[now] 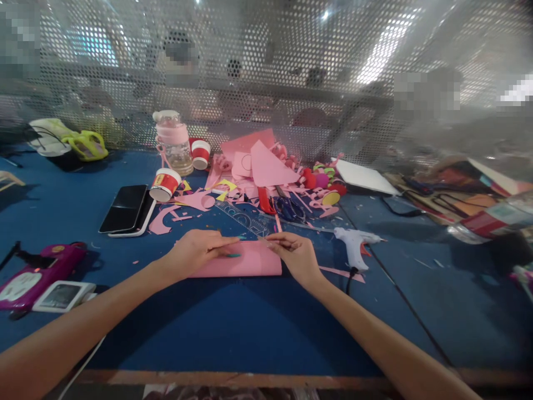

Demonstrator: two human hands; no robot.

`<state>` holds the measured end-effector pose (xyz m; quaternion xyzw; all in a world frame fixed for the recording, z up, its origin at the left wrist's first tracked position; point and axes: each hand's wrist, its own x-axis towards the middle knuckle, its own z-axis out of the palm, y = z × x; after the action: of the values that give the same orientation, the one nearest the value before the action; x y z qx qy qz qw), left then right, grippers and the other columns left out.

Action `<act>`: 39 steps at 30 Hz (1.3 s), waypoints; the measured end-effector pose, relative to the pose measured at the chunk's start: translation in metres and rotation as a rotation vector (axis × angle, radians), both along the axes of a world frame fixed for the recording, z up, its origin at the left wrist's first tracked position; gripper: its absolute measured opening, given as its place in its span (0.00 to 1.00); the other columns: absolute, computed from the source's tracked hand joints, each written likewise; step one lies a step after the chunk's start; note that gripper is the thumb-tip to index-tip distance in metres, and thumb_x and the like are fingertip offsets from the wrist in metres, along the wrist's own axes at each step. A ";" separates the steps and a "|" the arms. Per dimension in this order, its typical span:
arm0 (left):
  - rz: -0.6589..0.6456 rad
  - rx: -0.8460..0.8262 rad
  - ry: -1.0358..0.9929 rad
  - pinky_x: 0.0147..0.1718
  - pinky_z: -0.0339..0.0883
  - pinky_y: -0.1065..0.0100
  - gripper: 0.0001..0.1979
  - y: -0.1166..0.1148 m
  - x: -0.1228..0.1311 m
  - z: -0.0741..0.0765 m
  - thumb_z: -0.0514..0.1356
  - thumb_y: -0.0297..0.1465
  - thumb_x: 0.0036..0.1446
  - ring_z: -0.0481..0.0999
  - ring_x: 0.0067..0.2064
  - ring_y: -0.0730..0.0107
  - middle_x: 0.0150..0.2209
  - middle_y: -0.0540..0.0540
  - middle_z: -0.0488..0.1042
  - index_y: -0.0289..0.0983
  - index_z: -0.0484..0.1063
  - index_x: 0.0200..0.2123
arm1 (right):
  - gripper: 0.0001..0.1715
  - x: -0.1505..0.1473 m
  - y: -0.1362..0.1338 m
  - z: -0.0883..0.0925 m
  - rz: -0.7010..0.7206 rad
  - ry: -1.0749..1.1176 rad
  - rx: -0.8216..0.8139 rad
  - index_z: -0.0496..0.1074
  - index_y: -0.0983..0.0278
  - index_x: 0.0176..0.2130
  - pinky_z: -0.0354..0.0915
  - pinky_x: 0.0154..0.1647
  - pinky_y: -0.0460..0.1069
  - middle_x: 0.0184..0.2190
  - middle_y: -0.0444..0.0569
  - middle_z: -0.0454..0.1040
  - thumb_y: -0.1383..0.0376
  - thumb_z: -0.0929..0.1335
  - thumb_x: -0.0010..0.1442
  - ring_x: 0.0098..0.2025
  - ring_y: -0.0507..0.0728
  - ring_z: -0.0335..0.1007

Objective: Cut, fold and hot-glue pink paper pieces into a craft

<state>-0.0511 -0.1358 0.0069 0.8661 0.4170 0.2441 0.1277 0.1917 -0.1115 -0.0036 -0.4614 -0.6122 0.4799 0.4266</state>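
Note:
A pink sheet (254, 261), seemingly foam or paper and curved over at its near edge, lies on the blue table in front of me. My left hand (194, 251) rests on its left part, fingers stretched to the right and nails painted teal. At the sheet's far right corner, my right hand (295, 253) has thumb and fingers pinched together; whatever is between the tips is too small to make out. Just beyond the hands lies a clear stencil ruler (241, 218). Dark blue-handled scissors (289, 208) and a red-handled tool (265, 201) lie behind it.
Pink scraps (272, 166) pile up at the back beside a lidded bottle (172, 141) and a red paper cup (165, 184). A phone (125, 209) lies left. Right of my hands sits a white glue gun (353, 244) with a cord. A perforated metal screen (266, 72) closes the back.

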 end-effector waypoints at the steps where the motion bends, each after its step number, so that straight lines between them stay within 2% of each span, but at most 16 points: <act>1: 0.005 0.006 -0.001 0.32 0.66 0.74 0.16 0.000 0.000 -0.001 0.51 0.37 0.62 0.75 0.32 0.73 0.30 0.49 0.77 0.39 0.72 0.49 | 0.12 0.000 0.000 -0.001 0.002 0.004 0.004 0.76 0.62 0.30 0.70 0.39 0.53 0.30 0.49 0.80 0.58 0.72 0.46 0.35 0.59 0.76; 10: -0.015 0.031 -0.054 0.31 0.66 0.73 0.17 0.001 0.001 -0.003 0.49 0.39 0.63 0.74 0.31 0.74 0.31 0.48 0.78 0.39 0.73 0.47 | 0.10 0.000 0.001 -0.002 -0.013 -0.016 0.040 0.78 0.61 0.29 0.72 0.39 0.54 0.30 0.48 0.80 0.58 0.71 0.47 0.35 0.60 0.76; 15: -0.013 0.020 -0.075 0.31 0.66 0.74 0.16 0.001 0.002 -0.002 0.50 0.37 0.63 0.75 0.31 0.74 0.31 0.49 0.79 0.39 0.73 0.46 | 0.09 0.000 0.000 -0.001 0.008 0.023 0.048 0.78 0.60 0.32 0.71 0.43 0.55 0.34 0.47 0.80 0.60 0.72 0.48 0.39 0.60 0.76; 18: 0.004 -0.012 -0.099 0.33 0.67 0.72 0.16 0.000 0.002 -0.001 0.51 0.36 0.63 0.76 0.34 0.72 0.36 0.48 0.79 0.38 0.71 0.49 | 0.08 0.000 -0.001 0.000 0.015 0.032 0.061 0.79 0.59 0.33 0.70 0.46 0.56 0.35 0.47 0.80 0.61 0.71 0.49 0.40 0.60 0.76; 31: 0.006 0.042 -0.120 0.30 0.67 0.74 0.12 0.001 0.004 -0.001 0.53 0.32 0.61 0.77 0.32 0.72 0.35 0.51 0.80 0.39 0.77 0.40 | 0.08 0.001 0.000 -0.001 0.003 -0.035 0.061 0.79 0.61 0.32 0.72 0.41 0.53 0.33 0.47 0.80 0.61 0.71 0.50 0.37 0.59 0.77; 39: 0.040 -0.049 -0.153 0.32 0.68 0.76 0.11 0.001 0.004 0.003 0.55 0.27 0.59 0.78 0.35 0.72 0.36 0.52 0.80 0.40 0.77 0.40 | 0.07 0.004 0.003 -0.003 0.082 -0.031 0.119 0.79 0.59 0.33 0.72 0.42 0.52 0.34 0.45 0.80 0.63 0.71 0.51 0.38 0.58 0.77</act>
<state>-0.0472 -0.1345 0.0095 0.8330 0.4291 0.3020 0.1756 0.1960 -0.1088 -0.0071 -0.4170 -0.6646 0.4525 0.4238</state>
